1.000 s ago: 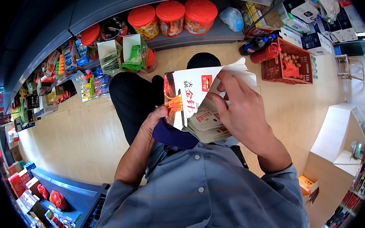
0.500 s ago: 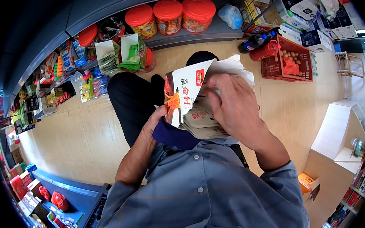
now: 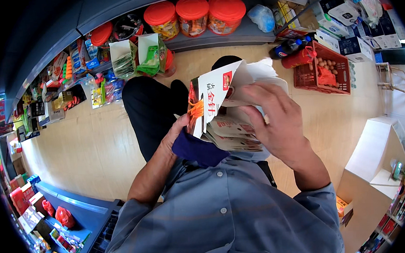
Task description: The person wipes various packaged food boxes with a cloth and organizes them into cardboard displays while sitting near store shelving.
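Note:
A white cardboard box (image 3: 218, 85) with orange food pictured on its side lies tilted in front of my chest, its top opened into a torn, ragged flap (image 3: 259, 68). Inside, several flat, pale packets (image 3: 233, 126) with reddish print stand packed together. My left hand (image 3: 177, 130) grips the box's left side, fingers mostly hidden behind it. Under that hand, a dark blue cloth (image 3: 198, 148) hangs against the box. Over the box's right side is my right hand (image 3: 279, 116), fingers bent, with thumb and forefinger apart. I see nothing clearly held in it.
Ahead, a grey shelf (image 3: 192, 42) carries red-lidded tubs (image 3: 192, 16). Two opened boxes of green packets (image 3: 150, 57) stand at the front left. On the right are a red crate of eggs (image 3: 328, 73), dark bottles (image 3: 287, 47) and a pale cabinet (image 3: 368, 148). A blue shelf (image 3: 76, 206) sits at lower left.
My right hand has drawn back to the right from the box's opening, and its thumb and forefinger have parted. More of the packets shows. The left hand keeps its grip.

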Motion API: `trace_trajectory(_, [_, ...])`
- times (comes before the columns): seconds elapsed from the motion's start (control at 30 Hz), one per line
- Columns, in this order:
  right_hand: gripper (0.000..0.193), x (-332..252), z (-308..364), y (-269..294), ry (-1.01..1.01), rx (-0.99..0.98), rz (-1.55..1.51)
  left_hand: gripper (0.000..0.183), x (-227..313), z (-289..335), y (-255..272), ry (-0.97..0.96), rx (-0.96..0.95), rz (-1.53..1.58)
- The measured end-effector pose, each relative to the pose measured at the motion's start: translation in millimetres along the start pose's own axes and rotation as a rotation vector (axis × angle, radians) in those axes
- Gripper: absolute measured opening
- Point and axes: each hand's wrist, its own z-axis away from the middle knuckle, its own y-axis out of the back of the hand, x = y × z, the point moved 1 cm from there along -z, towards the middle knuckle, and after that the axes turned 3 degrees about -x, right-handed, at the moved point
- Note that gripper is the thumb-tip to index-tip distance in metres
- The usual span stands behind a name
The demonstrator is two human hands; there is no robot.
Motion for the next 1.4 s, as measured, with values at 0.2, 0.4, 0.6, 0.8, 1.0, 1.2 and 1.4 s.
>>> trace_trajectory(0.2, [0.027,-18,-2,19,0.144,-0.215,-0.184,0.093,2,4,-3,0.004,-0.049,0.025])
trace_trajectory(0.4, [0.031,-15,1,16,0.136,-0.320,-0.182,0.094,1,7,17,0.025,0.026,0.004])
trace_trajectory(0.6, [0.027,-10,7,13,0.128,-0.314,-0.112,0.099,3,12,24,0.054,0.051,-0.163])
trace_trajectory(0.8, [0.033,-2,-1,34,0.084,0.019,0.001,0.087,0,7,20,0.043,0.025,0.120])
trace_trajectory(1.0, [0.034,-4,-3,28,0.194,-0.034,0.074,0.089,1,2,12,0.022,-0.017,0.104])
trace_trajectory(1.2, [0.043,-17,2,17,0.148,-0.392,-0.104,0.097,0,6,16,0.021,0.045,-0.062])
trace_trajectory(1.4, [0.036,-17,0,15,0.097,-0.332,-0.200,0.090,3,2,10,0.007,0.035,0.079])
